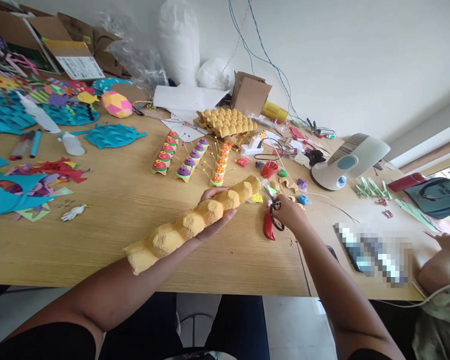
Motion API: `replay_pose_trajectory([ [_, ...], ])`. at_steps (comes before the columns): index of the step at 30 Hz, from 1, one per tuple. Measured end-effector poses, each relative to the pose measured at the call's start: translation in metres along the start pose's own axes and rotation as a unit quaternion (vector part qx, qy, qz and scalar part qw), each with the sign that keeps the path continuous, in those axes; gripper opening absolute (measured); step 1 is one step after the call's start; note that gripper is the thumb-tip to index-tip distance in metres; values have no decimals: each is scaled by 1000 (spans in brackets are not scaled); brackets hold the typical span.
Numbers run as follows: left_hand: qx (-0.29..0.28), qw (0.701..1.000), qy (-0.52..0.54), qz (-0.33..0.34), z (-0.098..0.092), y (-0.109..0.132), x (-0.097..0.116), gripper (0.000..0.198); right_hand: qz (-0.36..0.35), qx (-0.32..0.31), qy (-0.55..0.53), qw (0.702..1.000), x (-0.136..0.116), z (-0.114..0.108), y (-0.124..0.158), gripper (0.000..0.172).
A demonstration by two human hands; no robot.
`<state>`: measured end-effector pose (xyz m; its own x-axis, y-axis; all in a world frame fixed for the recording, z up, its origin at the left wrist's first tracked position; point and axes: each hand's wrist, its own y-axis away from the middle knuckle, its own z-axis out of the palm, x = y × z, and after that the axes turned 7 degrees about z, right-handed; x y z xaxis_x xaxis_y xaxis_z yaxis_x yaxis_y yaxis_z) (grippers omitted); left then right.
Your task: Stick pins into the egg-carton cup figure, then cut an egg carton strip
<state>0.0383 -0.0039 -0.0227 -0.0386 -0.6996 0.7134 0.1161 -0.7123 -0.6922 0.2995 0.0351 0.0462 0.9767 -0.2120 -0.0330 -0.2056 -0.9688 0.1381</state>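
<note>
A long yellow egg-carton strip (187, 221) with a row of bumps lies tilted in my left hand (217, 220), whose fingers and thumb show at its two edges. Its far end points toward my right hand (288, 212), which is closed on black-handled scissors (276, 220). The scissor blades are close to the strip's far end; whether they touch it is unclear. Just beyond stand three decorated carton strips, one red and green (165, 152), one purple and green (192, 160), one orange (221, 162). Under the scissors lies a red object (269, 225).
A stack of yellow egg cartons (227, 122) and a cardboard box (249, 92) are at the back. To the right are a white fan (348, 160) and another person's hand (444, 255). Paper scraps (60, 185), a glue bottle (73, 144) and blue paper shapes (112, 135) lie left.
</note>
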Motion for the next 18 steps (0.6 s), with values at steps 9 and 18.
replay_pose_trajectory([
  [9,-1,1000,9,7,0,1,-1,57,7,-19,-7,1000,13,3,20,38],
  [18,2,1000,4,11,-1,0,0,58,87,56,-87,991,40,-39,-91,36],
])
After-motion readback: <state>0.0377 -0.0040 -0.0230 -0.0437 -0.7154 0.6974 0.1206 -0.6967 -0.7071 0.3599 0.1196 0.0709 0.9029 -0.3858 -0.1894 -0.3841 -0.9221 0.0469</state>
